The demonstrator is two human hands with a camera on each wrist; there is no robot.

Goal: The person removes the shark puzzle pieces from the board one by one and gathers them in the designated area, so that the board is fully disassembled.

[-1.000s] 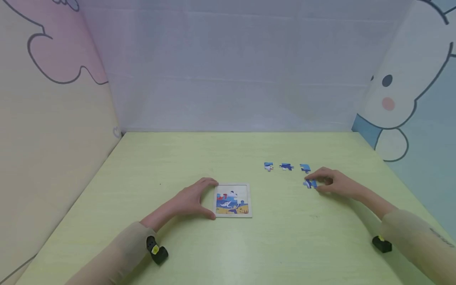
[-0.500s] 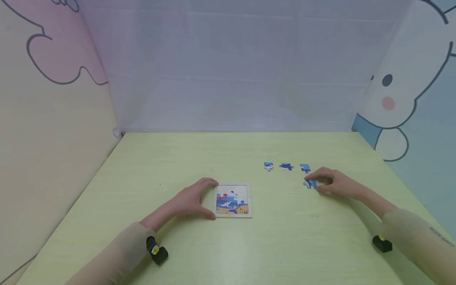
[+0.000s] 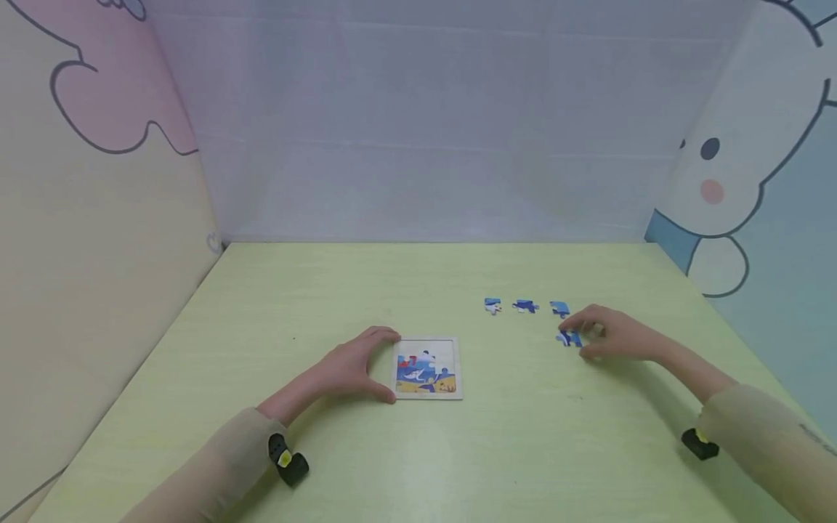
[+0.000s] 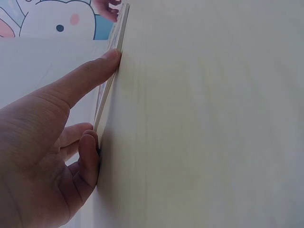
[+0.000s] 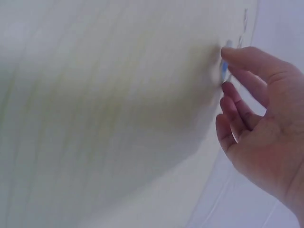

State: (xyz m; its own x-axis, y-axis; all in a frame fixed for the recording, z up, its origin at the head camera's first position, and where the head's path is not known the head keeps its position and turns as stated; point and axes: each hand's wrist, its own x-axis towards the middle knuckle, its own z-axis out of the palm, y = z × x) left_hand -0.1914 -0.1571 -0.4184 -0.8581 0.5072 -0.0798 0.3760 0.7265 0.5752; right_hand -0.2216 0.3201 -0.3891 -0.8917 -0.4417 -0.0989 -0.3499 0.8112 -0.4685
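Note:
In the head view my left hand (image 3: 349,367) grips the left side of a square wooden puzzle tray (image 3: 459,374), thumb at the near corner and fingers at the far one. The tray lies flat, partly filled with a blue and yellow sea picture. The left wrist view shows the thumb and curled fingers of my left hand (image 4: 42,142) against the tray's edge (image 4: 124,23). At the right, my right hand (image 3: 617,335) holds a blue-and-white jigsaw piece (image 3: 567,338) low on the table, between thumb and forefinger. In the right wrist view, the piece (image 5: 224,66) shows blue between those fingertips.
Behind the right hand lie three loose jigsaw pieces in a row: a left one (image 3: 493,306), a middle one (image 3: 525,306) and a right one (image 3: 559,309). The pale green table (image 3: 418,450) meets a plain back wall (image 3: 418,167) and cartoon-printed side panels.
My right hand has shifted slightly, its thumb now a little lower and farther from the forefinger. The left hand, the tray and the loose pieces have stayed put.

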